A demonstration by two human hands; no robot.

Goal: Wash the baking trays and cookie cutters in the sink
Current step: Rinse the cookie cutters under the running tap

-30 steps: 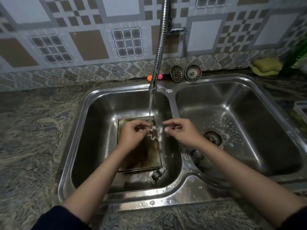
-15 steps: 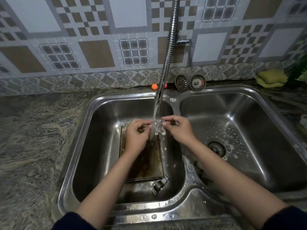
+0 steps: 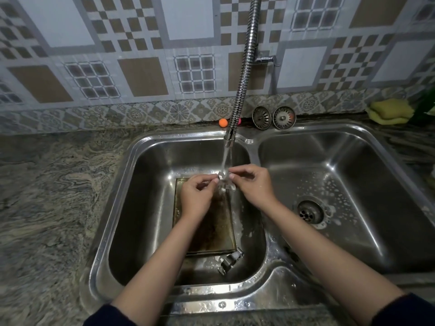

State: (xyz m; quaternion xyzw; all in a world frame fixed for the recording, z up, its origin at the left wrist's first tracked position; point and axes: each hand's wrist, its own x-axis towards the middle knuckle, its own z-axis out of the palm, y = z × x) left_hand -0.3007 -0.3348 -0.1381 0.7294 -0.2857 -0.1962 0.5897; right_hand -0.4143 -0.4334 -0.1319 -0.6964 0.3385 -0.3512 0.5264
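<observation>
- Double-bowl stainless steel sink [image 3: 255, 147] was set into a mottled grey-brown stone worktop [image 3: 54, 198].
- Left bowl held a dark, stained rectangular baking tray [image 3: 211, 231] lying flat on the bottom; brown residue covered its surface.
- Just beyond the tray's near right corner lay a small shiny metal cookie cutter [image 3: 229, 261] on the bowl floor, amid suds; its shape could not be made out.
- Right bowl held only soap foam scattered around a round metal drain [image 3: 310, 211].
- A flexible ribbed chrome tap hose [image 3: 244, 67] hung over the left bowl, water running from its nozzle.
- The left hand [image 3: 196, 196] and right hand [image 3: 253, 184] together pinched a small silver figure-shaped cookie cutter [image 3: 226, 182] by thumb and fingertips, directly under the stream, above the tray's far end.
- Two round metal sink strainers [image 3: 273, 117] leaned against the patterned tile wall behind the divider between the bowls.
- A small orange ball [image 3: 223, 122] sat on the ledge just left of the hose.
- A yellow sponge [image 3: 390, 110] rested on the worktop at the far right corner.
- No brands, labels or writing could be read anywhere.
</observation>
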